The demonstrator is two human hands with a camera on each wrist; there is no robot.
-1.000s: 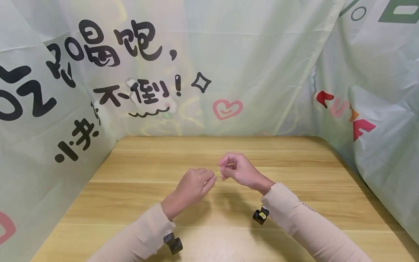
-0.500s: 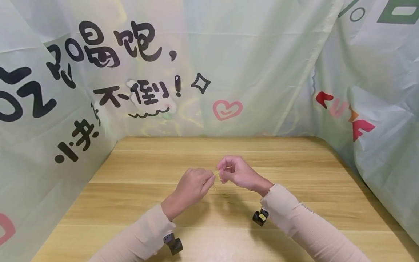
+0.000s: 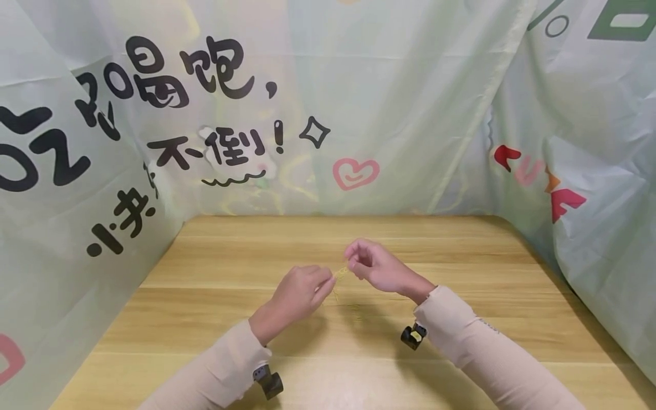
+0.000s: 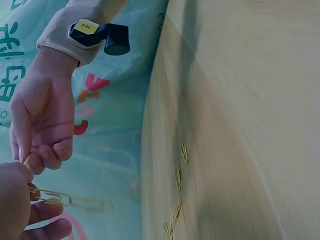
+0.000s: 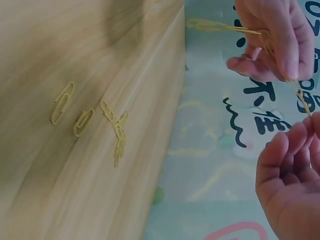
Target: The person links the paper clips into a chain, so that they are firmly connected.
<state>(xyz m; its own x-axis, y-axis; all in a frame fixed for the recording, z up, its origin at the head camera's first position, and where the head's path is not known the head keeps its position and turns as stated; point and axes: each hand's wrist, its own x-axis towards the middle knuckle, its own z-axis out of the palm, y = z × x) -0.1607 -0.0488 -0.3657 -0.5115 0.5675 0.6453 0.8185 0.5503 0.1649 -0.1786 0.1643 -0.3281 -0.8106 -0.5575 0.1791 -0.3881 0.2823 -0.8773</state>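
Note:
Both hands are raised over the table, close together. In the head view my left hand (image 3: 299,293) pinches linked yellow paper clips (image 3: 341,271) between thumb and fingers. Part of this chain (image 5: 210,25) dangles from the left hand, as the right wrist view shows. My right hand (image 3: 380,269), fingers curled, pinches the end of a paper clip (image 5: 302,99) that stretches between the two hands. The fingers hide how the clips join inside the left hand.
Several loose yellow paper clips (image 5: 63,103) lie on the wooden table (image 3: 220,319) beneath the hands, some heaped together (image 5: 119,131). A printed cloth (image 3: 420,114) hangs round the back and both sides. Each wrist wears a small black camera (image 3: 268,381).
My right hand has shifted slightly to the right, away from the left hand, so more of the clips shows between them. The left hand has barely moved.

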